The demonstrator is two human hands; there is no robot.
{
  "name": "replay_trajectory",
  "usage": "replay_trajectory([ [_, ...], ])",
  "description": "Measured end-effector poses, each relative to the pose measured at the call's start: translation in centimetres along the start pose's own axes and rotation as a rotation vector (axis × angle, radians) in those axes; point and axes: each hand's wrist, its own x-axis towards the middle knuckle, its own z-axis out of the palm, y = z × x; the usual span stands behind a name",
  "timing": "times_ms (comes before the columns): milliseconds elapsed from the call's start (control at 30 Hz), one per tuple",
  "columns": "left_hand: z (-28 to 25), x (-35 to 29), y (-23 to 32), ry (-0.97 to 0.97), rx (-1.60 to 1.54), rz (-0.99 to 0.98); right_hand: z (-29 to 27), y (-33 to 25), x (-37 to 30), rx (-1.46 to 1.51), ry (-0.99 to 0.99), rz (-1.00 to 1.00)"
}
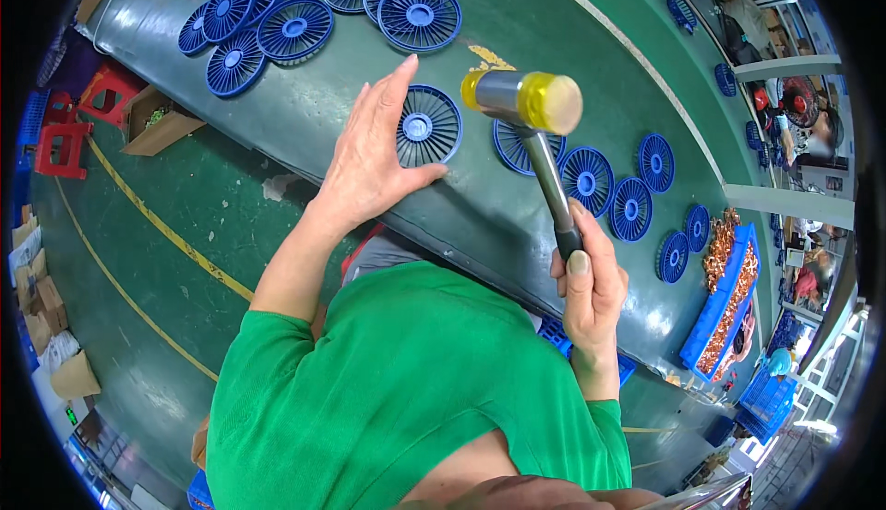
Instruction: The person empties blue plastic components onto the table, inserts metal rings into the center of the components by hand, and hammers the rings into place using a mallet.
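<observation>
My left hand (pixel 374 145) is spread beside a round blue plastic grille (pixel 428 141) with radial spokes and a pale hub. Its thumb and fingers reach along the grille's left side; whether they touch it I cannot tell. In my right hand (pixel 591 279) is a mallet (pixel 498 92) with a metal head and yellow transparent faces, gripped by its dark handle. The mallet head is raised over the table, partly hiding another blue grille (pixel 524 148) behind it.
More blue grilles (pixel 420 15) lie in a cluster at the table's far left, several others (pixel 587 181) to the right. A blue bin (pixel 722 312) of copper-coloured small parts stands at the right end of the green table (pixel 517 242). Red stools (pixel 65 145) and a cardboard box (pixel 159 122) are on the left.
</observation>
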Motion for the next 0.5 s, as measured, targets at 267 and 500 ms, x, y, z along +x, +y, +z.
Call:
replay_trajectory([
  [267, -0.1, 0.5, -1.9, 0.261, 0.403, 0.050, -1.6, 2.0, -0.6, -0.201, 0.089, 0.154],
  [500, 1.2, 2.1, 3.8, -0.094, 0.304, 0.235, -11.0, 9.6, -7.3, -0.705, 0.604, 0.244],
])
